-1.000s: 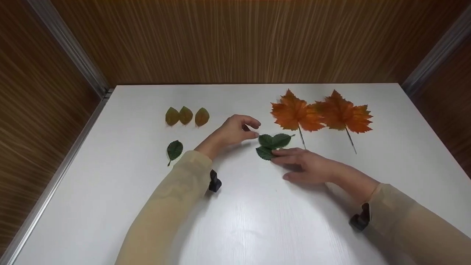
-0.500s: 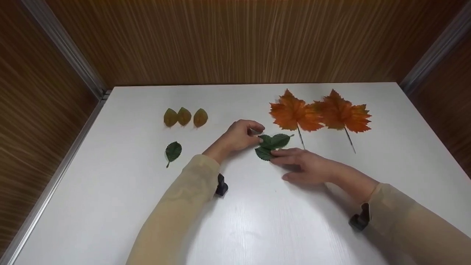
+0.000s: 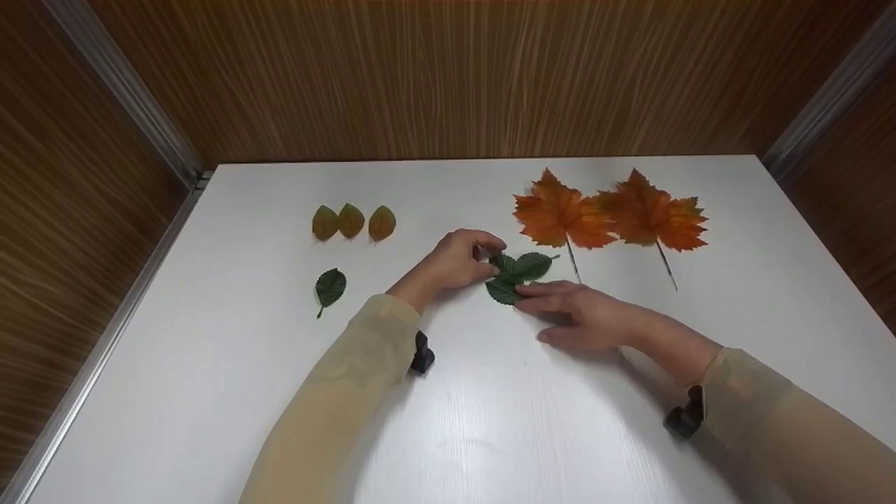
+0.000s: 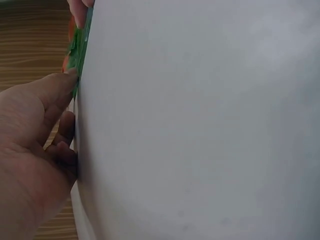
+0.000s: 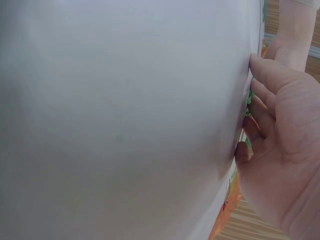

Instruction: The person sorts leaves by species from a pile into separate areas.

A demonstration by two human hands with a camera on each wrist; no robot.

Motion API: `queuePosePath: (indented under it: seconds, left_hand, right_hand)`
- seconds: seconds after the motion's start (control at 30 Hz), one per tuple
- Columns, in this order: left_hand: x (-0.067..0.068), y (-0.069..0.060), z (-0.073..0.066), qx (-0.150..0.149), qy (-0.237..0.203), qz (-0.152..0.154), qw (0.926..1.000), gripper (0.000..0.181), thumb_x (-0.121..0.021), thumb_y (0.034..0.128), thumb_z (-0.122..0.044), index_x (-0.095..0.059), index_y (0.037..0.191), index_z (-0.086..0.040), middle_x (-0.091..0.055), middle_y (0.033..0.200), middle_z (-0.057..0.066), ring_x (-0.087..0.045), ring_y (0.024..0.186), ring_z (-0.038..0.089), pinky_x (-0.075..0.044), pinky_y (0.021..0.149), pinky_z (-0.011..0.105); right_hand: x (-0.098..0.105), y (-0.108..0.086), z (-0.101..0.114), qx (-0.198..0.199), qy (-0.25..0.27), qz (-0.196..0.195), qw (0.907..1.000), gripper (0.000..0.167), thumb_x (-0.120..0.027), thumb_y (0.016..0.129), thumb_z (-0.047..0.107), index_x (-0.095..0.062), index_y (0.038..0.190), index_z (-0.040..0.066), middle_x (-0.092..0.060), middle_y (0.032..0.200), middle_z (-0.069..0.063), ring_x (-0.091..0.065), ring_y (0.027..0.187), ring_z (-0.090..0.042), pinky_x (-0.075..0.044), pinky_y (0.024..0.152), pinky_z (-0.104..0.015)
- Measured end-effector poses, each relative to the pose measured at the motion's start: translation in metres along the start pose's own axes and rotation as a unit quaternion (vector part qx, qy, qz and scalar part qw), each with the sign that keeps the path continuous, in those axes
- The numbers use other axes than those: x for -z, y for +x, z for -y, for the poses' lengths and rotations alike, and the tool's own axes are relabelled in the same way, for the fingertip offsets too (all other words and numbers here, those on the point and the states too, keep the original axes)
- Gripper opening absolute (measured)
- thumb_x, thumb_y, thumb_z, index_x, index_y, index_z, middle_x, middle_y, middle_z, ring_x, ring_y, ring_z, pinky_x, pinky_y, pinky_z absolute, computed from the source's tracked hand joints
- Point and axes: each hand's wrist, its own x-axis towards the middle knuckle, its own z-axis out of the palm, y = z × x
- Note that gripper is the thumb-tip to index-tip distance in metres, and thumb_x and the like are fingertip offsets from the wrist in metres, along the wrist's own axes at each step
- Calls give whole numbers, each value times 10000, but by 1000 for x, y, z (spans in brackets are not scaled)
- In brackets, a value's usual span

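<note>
Three green leaves lie overlapping at mid-table in the head view: an upper left leaf [image 3: 505, 263], an upper right leaf [image 3: 534, 265] and a lower leaf [image 3: 501, 291]. My left hand [image 3: 460, 260] holds the upper left leaf between thumb and forefinger at its left edge. In the left wrist view the thumb [image 4: 65, 82] meets the green of the leaves [image 4: 77, 47]. With fairly straight fingers, my right hand [image 3: 584, 316] rests its fingertips on the right end of the lower leaf. Its palm shows in the right wrist view, fingertips down at the white tabletop [image 5: 125, 115].
A single green leaf [image 3: 330, 288] lies left of the left forearm. Behind it sit three small yellow-brown leaves [image 3: 351, 221] in a row. Two orange maple leaves [image 3: 565, 213] with dark stems lie at the back right. Wood-grain panels [image 3: 448, 80] enclose the white table [image 3: 448, 434].
My left hand has moved right and slightly nearer, its thumb now on the upper left green leaf. The upper leaves have shifted slightly away from me. The right hand stays put.
</note>
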Motion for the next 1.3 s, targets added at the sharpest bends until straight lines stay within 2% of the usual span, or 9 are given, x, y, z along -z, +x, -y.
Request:
queuePosePath:
  seconds: [0.33,0.53,0.7,0.83,0.97,1.13,1.3]
  left_hand:
    - [1,-1,1,26,-104,41,9999,361,-753,954,-54,-736,1315,-67,-698,1126,84,-583,988,174,-481,853,254]
    - [4,-5,-2,88,-21,69,9999,319,-703,978,-25,-750,1292,-53,-706,1122,92,-595,996,171,-503,905,288]
    - [9,-8,-5,243,50,117,9996,239,-657,1017,-38,-784,1216,-74,-704,1069,57,-577,959,150,-493,881,283]
    - [13,-10,-5,266,3,73,9996,195,-639,1021,-43,-797,1132,-73,-695,1015,47,-562,935,150,-475,839,273]
    - [19,-14,-6,290,-224,-47,9993,162,-630,1025,-52,-784,1065,-79,-679,982,36,-548,921,151,-450,805,272]
    - [31,-20,-8,110,-502,-191,9985,124,-628,1037,-46,-751,1051,-55,-700,971,31,-577,924,146,-457,848,279]
    - [45,-30,-11,-19,-586,-312,9978,123,-619,1034,-41,-740,1054,-51,-705,972,39,-607,943,154,-479,896,295]
  right_hand:
    - [-1,0,2,102,40,-46,9999,537,-748,1000,159,-610,1520,163,-451,1650,-80,-385,1517,-385,-335,1195,-626]
    - [-1,0,2,137,96,-63,9998,523,-740,1009,162,-614,1516,162,-453,1648,-89,-379,1518,-395,-334,1188,-639]
    - [-1,-1,0,308,54,-138,9994,514,-744,1004,144,-623,1503,128,-467,1633,-126,-396,1502,-414,-345,1174,-648]
    - [-1,0,0,272,55,-114,9996,525,-747,1000,137,-618,1508,132,-453,1645,-109,-389,1511,-397,-338,1188,-631]
    - [0,0,0,234,87,-98,9996,532,-744,1000,136,-611,1515,139,-448,1651,-90,-378,1521,-383,-333,1196,-619]
    - [-1,-1,0,218,86,-124,9996,525,-738,1005,137,-612,1515,139,-459,1644,-88,-383,1515,-389,-339,1191,-623]
    - [0,0,1,179,70,-116,9997,526,-739,1008,144,-611,1517,147,-460,1644,-87,-382,1516,-392,-336,1194,-620]
